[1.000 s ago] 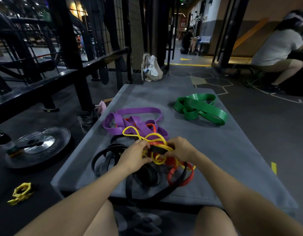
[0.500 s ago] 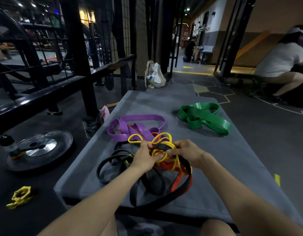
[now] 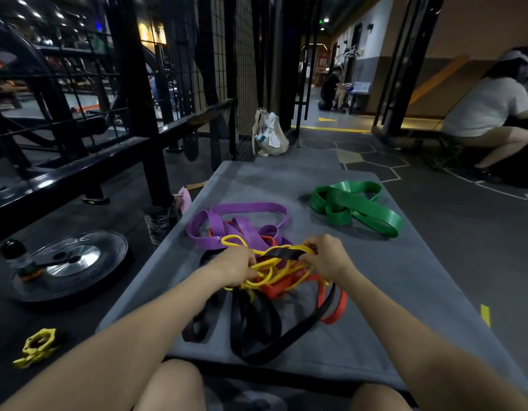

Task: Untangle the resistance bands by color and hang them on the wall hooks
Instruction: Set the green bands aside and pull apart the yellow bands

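The left hand [image 3: 237, 266] and right hand [image 3: 323, 258] now sit further apart than half a second ago, stretching a flat stretch of the black band [image 3: 283, 253] taut between them. The yellow band [image 3: 268, 269] is lifted off the gray mat [image 3: 405, 292], its loops drawn out sideways rather than bunched. More of the orange band [image 3: 335, 312] shows beneath.

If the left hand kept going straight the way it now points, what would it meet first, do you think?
Most likely the purple band, lying just beyond the left hand, which grips the yellow band. Depth is uncertain.
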The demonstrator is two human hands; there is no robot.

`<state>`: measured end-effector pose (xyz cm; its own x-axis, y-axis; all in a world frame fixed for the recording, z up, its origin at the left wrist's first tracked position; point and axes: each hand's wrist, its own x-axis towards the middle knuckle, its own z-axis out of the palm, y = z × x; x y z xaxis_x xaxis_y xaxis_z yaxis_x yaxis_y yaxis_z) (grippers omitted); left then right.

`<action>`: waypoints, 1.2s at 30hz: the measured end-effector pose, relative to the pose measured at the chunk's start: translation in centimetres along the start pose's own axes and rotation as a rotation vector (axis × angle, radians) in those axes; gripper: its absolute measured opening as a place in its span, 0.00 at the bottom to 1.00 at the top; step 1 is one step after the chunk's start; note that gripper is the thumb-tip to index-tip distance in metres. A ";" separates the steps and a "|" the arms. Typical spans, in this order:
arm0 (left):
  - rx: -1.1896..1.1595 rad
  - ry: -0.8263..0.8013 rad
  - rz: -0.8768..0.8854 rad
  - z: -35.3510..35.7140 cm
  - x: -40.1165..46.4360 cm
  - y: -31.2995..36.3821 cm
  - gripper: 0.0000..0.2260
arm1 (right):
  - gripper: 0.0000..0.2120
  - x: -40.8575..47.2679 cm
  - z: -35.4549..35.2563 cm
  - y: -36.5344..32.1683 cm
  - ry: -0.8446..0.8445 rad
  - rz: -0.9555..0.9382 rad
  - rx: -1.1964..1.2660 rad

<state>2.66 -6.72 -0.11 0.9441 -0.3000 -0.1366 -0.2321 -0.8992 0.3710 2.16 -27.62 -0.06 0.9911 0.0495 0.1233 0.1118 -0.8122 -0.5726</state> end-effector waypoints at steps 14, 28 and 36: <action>-1.132 0.079 -0.286 -3.2 -1.0 1.0 0.11 | 0.15 0.4 -0.8 0.2 0.044 0.033 -0.011; -1.269 0.131 -0.380 -4.7 -0.6 0.9 0.08 | 0.20 1.4 -1.0 -0.3 0.123 0.298 0.441; -1.507 -0.106 -0.361 -6.7 -1.2 1.7 0.14 | 0.13 1.2 -1.6 -0.4 0.166 0.281 0.318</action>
<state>2.68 -5.79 6.83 0.8608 -0.2245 -0.4567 0.4989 0.1955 0.8443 3.16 -28.17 1.63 0.9642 -0.2623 0.0403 -0.1182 -0.5603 -0.8198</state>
